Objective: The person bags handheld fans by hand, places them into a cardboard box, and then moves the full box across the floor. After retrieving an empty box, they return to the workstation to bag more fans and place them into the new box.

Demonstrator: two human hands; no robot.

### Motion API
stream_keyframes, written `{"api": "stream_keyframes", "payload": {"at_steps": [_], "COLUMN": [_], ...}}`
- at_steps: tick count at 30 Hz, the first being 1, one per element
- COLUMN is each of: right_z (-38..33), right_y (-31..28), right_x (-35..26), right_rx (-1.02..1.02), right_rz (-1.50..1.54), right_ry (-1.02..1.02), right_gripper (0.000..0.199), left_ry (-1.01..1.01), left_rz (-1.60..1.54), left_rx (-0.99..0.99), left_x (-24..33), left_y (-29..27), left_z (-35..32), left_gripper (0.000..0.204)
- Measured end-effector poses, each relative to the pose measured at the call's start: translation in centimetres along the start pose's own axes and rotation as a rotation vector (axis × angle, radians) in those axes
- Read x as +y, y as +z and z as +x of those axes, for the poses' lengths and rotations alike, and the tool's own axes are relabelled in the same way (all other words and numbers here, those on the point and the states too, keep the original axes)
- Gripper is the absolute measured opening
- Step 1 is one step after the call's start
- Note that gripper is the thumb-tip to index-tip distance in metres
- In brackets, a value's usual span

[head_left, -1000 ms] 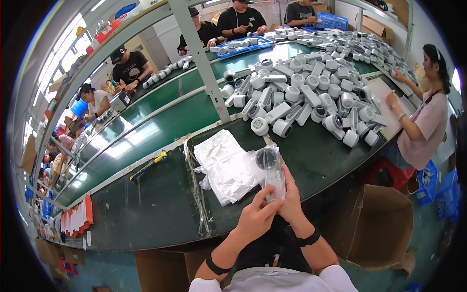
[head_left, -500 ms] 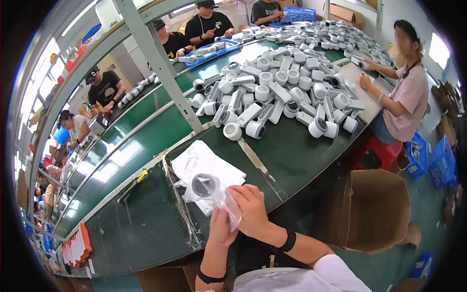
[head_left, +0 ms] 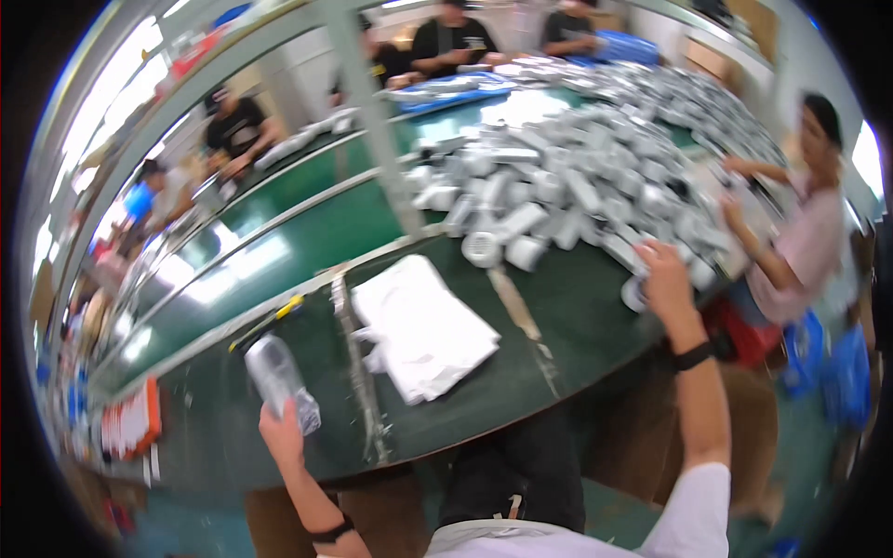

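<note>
Change: half a second ago I see both hands together at the near middle of the bench, working a clear bag around a grey cylindrical part; now they are split wide, one to each side. I judge the bagging of that piece as finished and a fresh piece as being fetched.
Left hand: my left hand (head_left: pixel 282 430) is curled shut around the lower end of the bagged part (head_left: pixel 277 379), holding it tilted over the near left of the green bench (head_left: pixel 577 316). The part does not seem to rest on the surface, though blur makes that hard to call.
Stack of bags: a pile of clear bags (head_left: pixel 420 327) lies flat in the near middle, between the two hands, untouched.
Right hand: my right hand (head_left: pixel 664 275) reaches to the right, fingers bent down at the near edge of the heap. Whether it has closed on a piece I cannot tell; motion blur hides the fingertips.
Heap: the grey parts (head_left: pixel 567 191) lie piled across the far right of the bench.
Beyond: another worker (head_left: pixel 807 237) stands at the right edge, others sit at the far side.
</note>
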State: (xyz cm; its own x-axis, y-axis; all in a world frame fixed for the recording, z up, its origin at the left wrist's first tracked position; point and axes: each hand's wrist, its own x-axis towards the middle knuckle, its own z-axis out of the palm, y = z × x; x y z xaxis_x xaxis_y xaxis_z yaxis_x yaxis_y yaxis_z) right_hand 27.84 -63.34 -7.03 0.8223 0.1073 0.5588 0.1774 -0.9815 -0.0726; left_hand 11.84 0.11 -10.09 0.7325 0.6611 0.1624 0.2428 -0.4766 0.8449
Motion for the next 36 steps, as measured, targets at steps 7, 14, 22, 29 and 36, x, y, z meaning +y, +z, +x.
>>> {"api": "stream_keyframes", "payload": {"at_steps": [7,14,22,29,36], "right_z": [0.2,2.4,2.3,-0.3,-5.1], "right_y": [3.7,2.8,4.1,0.7,-0.8], "right_x": [10.4,6.9,7.7,2.0,-3.4], "right_rx": [-0.405,-0.687,-0.443,-0.568,-0.226], "right_rz": [-0.221,-0.279,-0.214,-0.199,0.202], "right_ry": [-0.192,-0.174,-0.409,-0.311,-0.021], "right_gripper": [0.025,0.029,0.013,0.029,0.03], "left_ry": [-0.013,0.214,1.015,0.953,1.009], "left_rz": [0.534,0.741,0.174,0.428,0.454], "left_rx": [0.206,0.397,-0.324,-0.188,-0.343], "left_x": [-4.4,-0.5,10.1,11.4,13.5], "left_y": [1.1,1.2,14.8,17.0,16.5], "left_z": [2.4,-0.2,-7.9,-9.7,-10.3], "left_gripper": [0.03,0.059,0.031,0.024,0.014]}}
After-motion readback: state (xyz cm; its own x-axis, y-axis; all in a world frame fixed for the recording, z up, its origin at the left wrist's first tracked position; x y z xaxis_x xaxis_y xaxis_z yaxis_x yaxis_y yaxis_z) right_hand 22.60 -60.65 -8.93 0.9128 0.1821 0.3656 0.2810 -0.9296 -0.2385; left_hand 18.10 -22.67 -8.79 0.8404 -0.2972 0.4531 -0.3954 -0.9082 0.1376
